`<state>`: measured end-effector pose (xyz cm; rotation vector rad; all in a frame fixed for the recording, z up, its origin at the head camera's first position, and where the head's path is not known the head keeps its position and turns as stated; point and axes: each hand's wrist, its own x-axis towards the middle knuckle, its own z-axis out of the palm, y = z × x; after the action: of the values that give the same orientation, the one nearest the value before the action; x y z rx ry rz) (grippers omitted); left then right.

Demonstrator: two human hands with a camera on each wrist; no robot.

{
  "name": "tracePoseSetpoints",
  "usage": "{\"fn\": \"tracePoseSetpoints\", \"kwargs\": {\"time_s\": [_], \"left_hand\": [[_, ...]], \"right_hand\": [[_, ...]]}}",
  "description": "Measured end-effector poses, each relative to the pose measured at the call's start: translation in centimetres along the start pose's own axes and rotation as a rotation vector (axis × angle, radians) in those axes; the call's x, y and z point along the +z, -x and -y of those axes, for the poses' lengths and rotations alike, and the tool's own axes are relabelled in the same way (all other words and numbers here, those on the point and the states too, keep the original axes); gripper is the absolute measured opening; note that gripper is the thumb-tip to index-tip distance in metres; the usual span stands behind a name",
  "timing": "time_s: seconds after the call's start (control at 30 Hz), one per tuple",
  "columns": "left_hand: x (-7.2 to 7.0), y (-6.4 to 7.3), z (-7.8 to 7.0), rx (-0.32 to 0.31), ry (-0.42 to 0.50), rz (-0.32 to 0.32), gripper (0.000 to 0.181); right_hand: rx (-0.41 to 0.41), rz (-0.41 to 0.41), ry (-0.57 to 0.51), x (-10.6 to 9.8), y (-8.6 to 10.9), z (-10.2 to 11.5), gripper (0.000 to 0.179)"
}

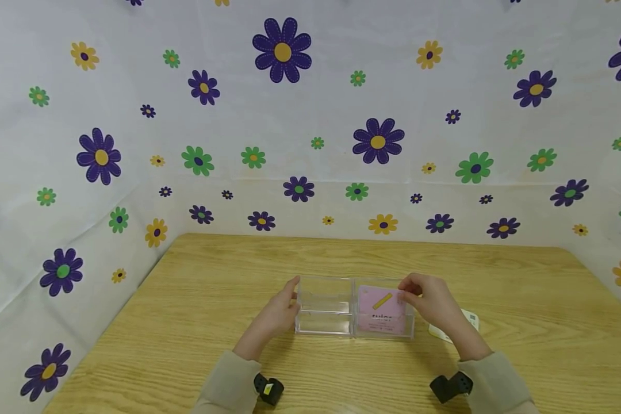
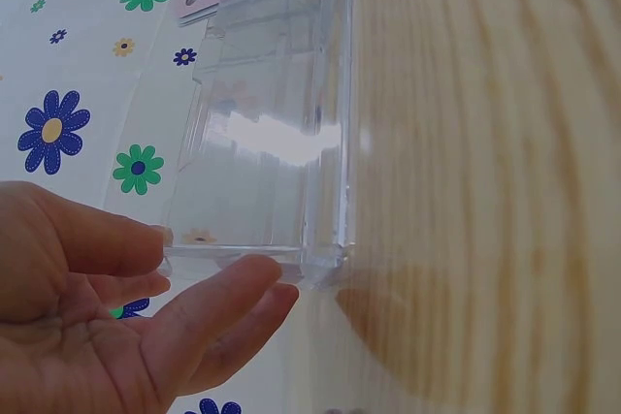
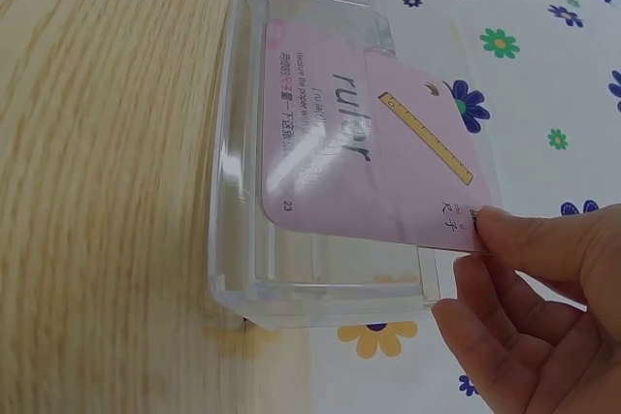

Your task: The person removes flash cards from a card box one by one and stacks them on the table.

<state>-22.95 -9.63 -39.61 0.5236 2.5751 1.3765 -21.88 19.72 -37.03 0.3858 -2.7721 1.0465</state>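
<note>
A clear plastic card holder (image 1: 324, 323) with two side-by-side sections stands on the table. My left hand (image 1: 275, 313) rests its fingertips against the holder's left end, and the left wrist view shows the fingers spread along that edge. A pink flashcard (image 3: 325, 143) with a yellow ruler picture and the word "ruler" stands in the right section, its lower part behind the clear front lip. My right hand (image 1: 428, 296) pinches the card's upper right corner between thumb and fingers. The left section (image 2: 252, 181) of the holder holds no card.
On the wooden table (image 1: 186, 345), a pale card (image 1: 470, 317) lies flat to the right, partly hidden beneath my right wrist. Behind the table hangs a white cloth (image 1: 321, 103) with printed flowers. Each wrist wears a black camera (image 1: 270, 390).
</note>
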Motion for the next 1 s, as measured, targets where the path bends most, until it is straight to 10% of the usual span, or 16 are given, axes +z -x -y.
{"fn": "tracePoseSetpoints", "kwargs": {"time_s": [1.0], "left_hand": [[0.06,0.09,-0.22,-0.005,-0.005,-0.002,0.054]], "right_hand": [[0.019,-0.04,0.008,-0.32,-0.02,0.05,0.006]]}}
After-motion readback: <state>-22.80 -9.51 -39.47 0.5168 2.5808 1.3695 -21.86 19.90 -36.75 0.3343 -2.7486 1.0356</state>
